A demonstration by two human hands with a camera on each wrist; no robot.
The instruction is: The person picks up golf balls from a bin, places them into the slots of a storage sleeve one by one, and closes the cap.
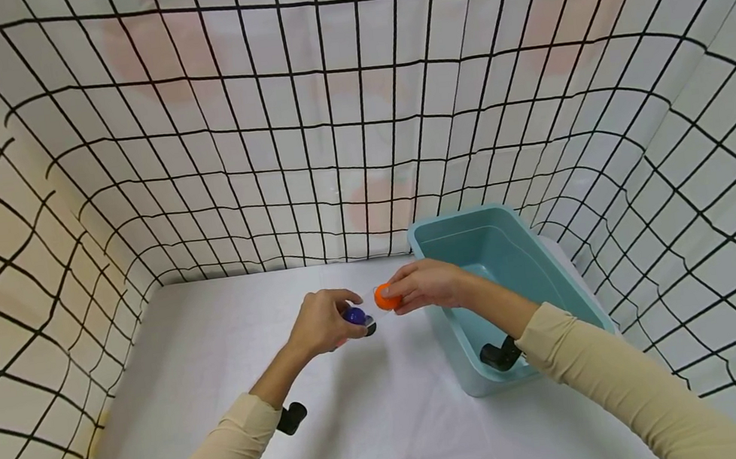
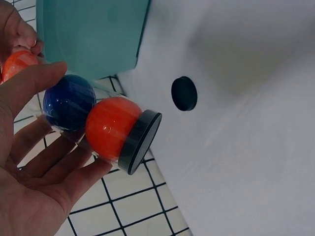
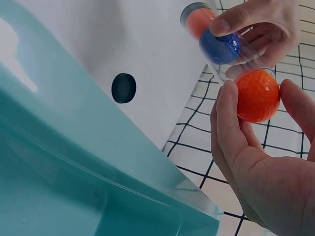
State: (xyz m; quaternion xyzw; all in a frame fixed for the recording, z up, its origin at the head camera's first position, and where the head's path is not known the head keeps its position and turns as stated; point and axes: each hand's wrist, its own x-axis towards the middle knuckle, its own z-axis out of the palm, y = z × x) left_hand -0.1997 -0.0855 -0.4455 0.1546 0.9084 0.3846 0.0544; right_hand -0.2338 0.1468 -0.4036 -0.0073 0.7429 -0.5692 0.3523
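- Your left hand (image 1: 321, 324) is curled around a clear tube (image 2: 101, 129), holding it on its side above the white counter (image 1: 375, 410), near the middle of the workspace.
- Inside that tube you can see a blue ball (image 2: 69, 102) and, next to it toward the closed end, an orange ball (image 2: 113, 127); the two sit touching each other.
- A dark grey cap (image 2: 140, 142) closes the end of the tube beside that orange ball.
- Your right hand (image 1: 425, 284) pinches a second orange ball (image 3: 257, 95) between thumb and fingers, right at the open mouth of the tube; from the right wrist view it sits just beside the blue ball, and you cannot tell whether it has entered the mouth.
- The two hands are close together, almost meeting, just left of a teal bin (image 1: 499, 245).
- The teal bin stands on the counter at your right, with your right forearm reaching across its near corner.
- A small dark round disc (image 2: 184, 93) lies flat on the counter, apart from the tube and near the bin's wall.
- A white sheet with a black grid (image 1: 300, 116) hangs behind and to both sides of the counter.
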